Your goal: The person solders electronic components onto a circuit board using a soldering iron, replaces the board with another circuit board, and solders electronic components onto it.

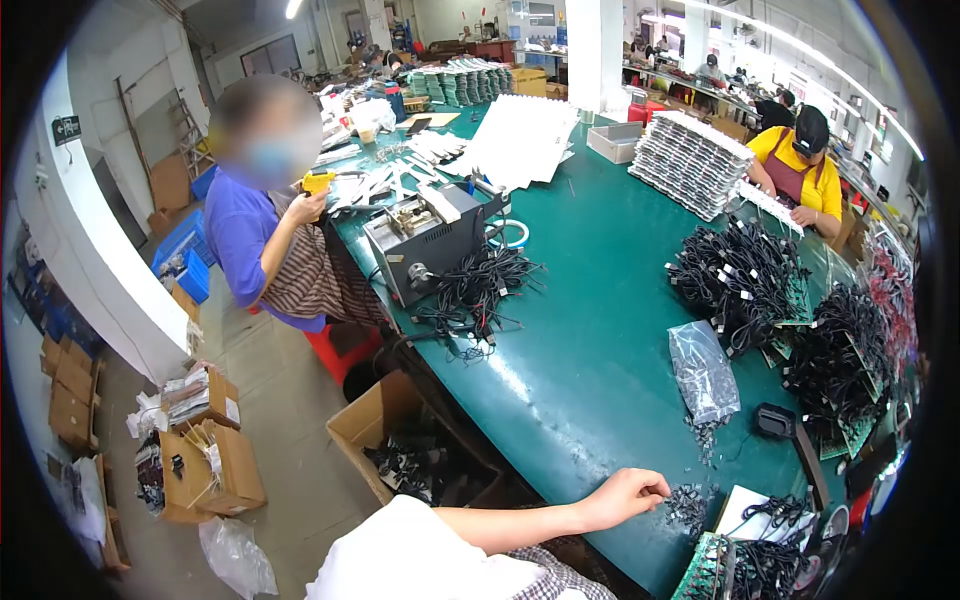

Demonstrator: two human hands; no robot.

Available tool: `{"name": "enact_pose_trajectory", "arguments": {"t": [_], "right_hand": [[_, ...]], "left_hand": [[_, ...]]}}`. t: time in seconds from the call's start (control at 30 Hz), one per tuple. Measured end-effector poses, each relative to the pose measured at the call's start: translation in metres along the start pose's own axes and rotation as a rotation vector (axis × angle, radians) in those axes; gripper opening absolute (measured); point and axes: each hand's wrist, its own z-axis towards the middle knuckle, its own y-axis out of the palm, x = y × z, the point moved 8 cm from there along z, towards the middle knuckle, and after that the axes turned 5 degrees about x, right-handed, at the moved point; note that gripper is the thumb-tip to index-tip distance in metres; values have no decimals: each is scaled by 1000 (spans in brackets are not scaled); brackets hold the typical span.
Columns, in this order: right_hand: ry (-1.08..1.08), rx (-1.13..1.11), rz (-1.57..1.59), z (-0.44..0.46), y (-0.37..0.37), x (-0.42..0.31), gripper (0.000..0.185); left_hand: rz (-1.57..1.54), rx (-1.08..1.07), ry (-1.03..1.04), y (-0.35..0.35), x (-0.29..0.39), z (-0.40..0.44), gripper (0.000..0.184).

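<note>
My left hand [628,498] reaches in from the white sleeve [385,555] at the bottom. Its fingers are curled together at the edge of a small pile of dark little parts [688,508] on the green table [570,400]. Whatever the fingertips hold is too small to make out. Just beyond the pile lies a clear plastic bag [703,370], with more small parts spilling from its mouth. Green circuit boards [703,568] with black cables [770,560] sit right of my hand, by a white sheet [738,510]. My right hand is out of view.
Heaps of black cables [740,275] and boards line the right side. A grey machine [430,250] stands at the left edge, near a person in purple [235,235] holding a yellow tool [318,181]. A person in yellow [825,185] works across the table. An open carton [375,420] stands below.
</note>
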Motion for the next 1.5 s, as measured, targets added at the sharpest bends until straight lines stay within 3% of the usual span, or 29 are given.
{"name": "enact_pose_trajectory", "arguments": {"t": [0.23,0.33,0.37,0.47,0.53,0.6,0.67,0.7,0.77,0.9,0.97,1.0,1.1,1.17,1.23,1.3,1.5], "right_hand": [[-11,62,-8,-15,-10,-14,45],[-68,301,-49,-69,-48,-39,45],[-99,420,-70,-97,-64,-49,45],[-216,840,-115,-201,-78,-78,44],[-107,675,-112,-198,-71,-84,35],[-140,700,-58,-216,-86,-82,38],[-357,767,-178,-226,-93,-113,48],[-387,868,-333,-231,-94,-131,40],[-537,1012,-422,-250,-108,-152,43],[-607,1151,-587,-284,-141,-168,36],[-629,1300,-627,-288,-172,-167,34],[-492,1411,-683,-285,-199,-160,32],[-483,1451,-619,-280,-223,-153,40],[-628,1376,-707,-283,-193,-172,44],[-517,1371,-617,-279,-164,-177,43],[-453,1196,-496,-276,-142,-163,42],[-84,844,-95,-249,-75,-92,62]], "left_hand": [[-20,32,8,-2,-7,3,20],[-29,73,-63,-5,-8,-3,19],[114,100,-31,-8,3,-4,17],[1,144,-49,-7,2,-6,13],[91,157,-41,-8,10,-7,15],[138,222,-11,-8,10,-3,17],[105,219,31,-9,12,-4,14],[98,197,57,-10,10,-2,12],[104,209,63,-13,6,-2,12],[108,204,77,-14,8,-4,11],[35,223,9,-8,12,-4,9],[-25,209,-13,-3,12,-6,13],[-86,78,-35,38,19,-15,18],[-90,-72,-111,61,18,-23,22],[-133,-122,-130,76,14,-30,25],[-176,-105,-186,85,8,-29,28],[-184,-112,-157,91,3,-22,31]]}}
